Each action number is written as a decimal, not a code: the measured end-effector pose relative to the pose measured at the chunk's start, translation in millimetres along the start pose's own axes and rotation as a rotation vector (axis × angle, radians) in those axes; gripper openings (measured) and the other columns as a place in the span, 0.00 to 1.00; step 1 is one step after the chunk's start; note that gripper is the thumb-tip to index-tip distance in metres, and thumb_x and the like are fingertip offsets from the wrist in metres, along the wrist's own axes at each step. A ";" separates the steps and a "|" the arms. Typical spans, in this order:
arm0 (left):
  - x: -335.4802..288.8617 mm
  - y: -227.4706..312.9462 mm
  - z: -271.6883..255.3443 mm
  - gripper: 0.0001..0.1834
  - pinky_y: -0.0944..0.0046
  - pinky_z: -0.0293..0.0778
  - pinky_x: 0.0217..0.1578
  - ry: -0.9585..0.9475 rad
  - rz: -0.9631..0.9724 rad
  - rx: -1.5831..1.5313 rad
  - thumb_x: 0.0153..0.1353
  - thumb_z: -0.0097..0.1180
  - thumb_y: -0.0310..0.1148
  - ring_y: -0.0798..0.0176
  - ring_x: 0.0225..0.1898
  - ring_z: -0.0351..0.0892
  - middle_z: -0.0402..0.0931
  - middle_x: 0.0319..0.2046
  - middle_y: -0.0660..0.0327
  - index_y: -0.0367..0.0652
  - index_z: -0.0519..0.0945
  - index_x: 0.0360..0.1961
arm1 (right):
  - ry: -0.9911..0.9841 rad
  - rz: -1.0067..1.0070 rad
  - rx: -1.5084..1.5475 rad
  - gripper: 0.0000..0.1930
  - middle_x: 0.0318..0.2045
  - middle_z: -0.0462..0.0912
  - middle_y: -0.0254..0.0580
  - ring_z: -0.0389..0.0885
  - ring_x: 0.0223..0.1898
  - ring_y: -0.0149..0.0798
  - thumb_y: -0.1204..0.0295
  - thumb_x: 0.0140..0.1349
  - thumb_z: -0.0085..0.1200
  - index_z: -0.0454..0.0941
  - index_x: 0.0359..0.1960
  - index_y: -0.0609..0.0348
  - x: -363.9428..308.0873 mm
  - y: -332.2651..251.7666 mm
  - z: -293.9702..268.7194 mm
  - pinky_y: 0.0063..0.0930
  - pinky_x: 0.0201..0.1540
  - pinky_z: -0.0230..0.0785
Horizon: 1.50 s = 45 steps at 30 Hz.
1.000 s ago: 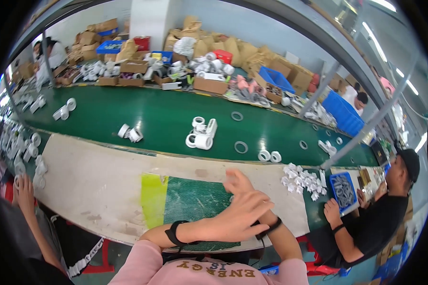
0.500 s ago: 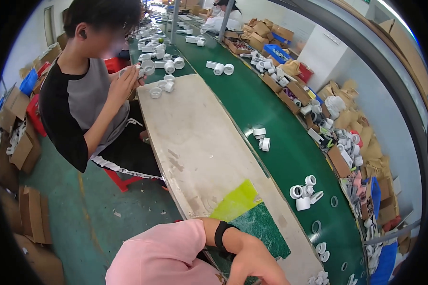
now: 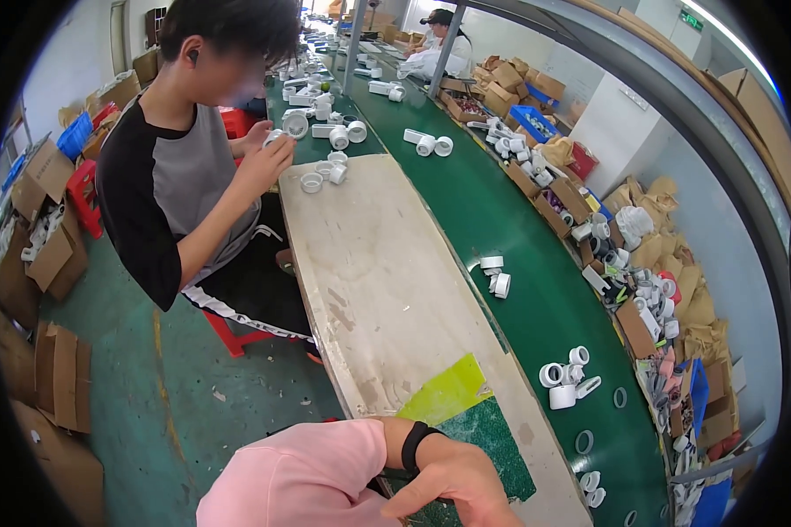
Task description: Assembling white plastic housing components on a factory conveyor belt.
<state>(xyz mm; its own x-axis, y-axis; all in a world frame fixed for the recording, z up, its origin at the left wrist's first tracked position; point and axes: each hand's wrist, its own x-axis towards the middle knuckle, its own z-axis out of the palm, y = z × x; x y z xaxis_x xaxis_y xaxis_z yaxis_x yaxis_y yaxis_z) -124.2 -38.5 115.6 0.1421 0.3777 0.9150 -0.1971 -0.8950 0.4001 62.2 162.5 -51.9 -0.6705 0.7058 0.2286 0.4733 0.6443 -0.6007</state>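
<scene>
My left hand (image 3: 461,483) comes in at the lower edge, below a pink sleeve (image 3: 299,474) and a black wristband (image 3: 415,443). Its thumb is stretched out to the left, away from the rest of the hand. The other fingertips are cut off by the picture's edge, and I see nothing held in the visible part. Just beyond the hand, a dark green textured mat (image 3: 488,443) and a yellow-green sheet (image 3: 448,391) lie on the pale worktable (image 3: 369,263). My right hand is out of view.
A green conveyor belt (image 3: 457,202) runs along the table's right side, carrying white plastic parts (image 3: 564,386) and grey rings (image 3: 584,442). Boxes of parts (image 3: 639,329) line its far side. A co-worker (image 3: 193,167) sits at the left, handling a small part near white pieces (image 3: 330,169).
My view has shifted slightly, so the scene sits lower and further right. My left thumb has swung outward to the left. The co-worker's hands have changed their hold on the small part.
</scene>
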 end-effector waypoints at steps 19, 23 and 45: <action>11.8 5.1 -8.2 0.39 0.66 0.66 0.17 -0.191 0.097 -0.442 0.54 0.62 0.35 0.64 0.19 0.73 0.75 0.20 0.58 0.24 0.56 0.59 | 0.150 0.104 0.200 0.13 0.26 0.78 0.50 0.75 0.29 0.43 0.64 0.56 0.50 0.78 0.28 0.64 -3.5 -1.8 18.0 0.36 0.33 0.67; 12.9 5.4 -8.2 0.41 0.65 0.67 0.17 -0.256 0.113 -0.542 0.53 0.63 0.36 0.63 0.19 0.74 0.75 0.20 0.58 0.23 0.54 0.60 | 0.295 0.127 0.279 0.15 0.20 0.75 0.46 0.70 0.22 0.40 0.63 0.55 0.49 0.77 0.20 0.63 -3.7 -13.4 27.0 0.35 0.26 0.64; 18.3 7.9 -11.0 0.48 0.66 0.66 0.16 -0.312 -0.008 -0.500 0.50 0.66 0.39 0.64 0.18 0.75 0.74 0.18 0.59 0.16 0.51 0.58 | 0.032 0.054 0.230 0.12 0.31 0.78 0.52 0.74 0.31 0.44 0.68 0.59 0.49 0.76 0.34 0.67 -4.8 7.4 12.9 0.35 0.35 0.68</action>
<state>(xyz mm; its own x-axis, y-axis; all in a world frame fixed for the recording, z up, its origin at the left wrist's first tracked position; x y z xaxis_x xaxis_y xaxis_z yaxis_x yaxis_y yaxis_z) -133.8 -36.0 136.1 0.4087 0.2286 0.8836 -0.6176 -0.6435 0.4522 61.6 160.1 -67.3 -0.6276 0.7489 0.2129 0.3631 0.5234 -0.7708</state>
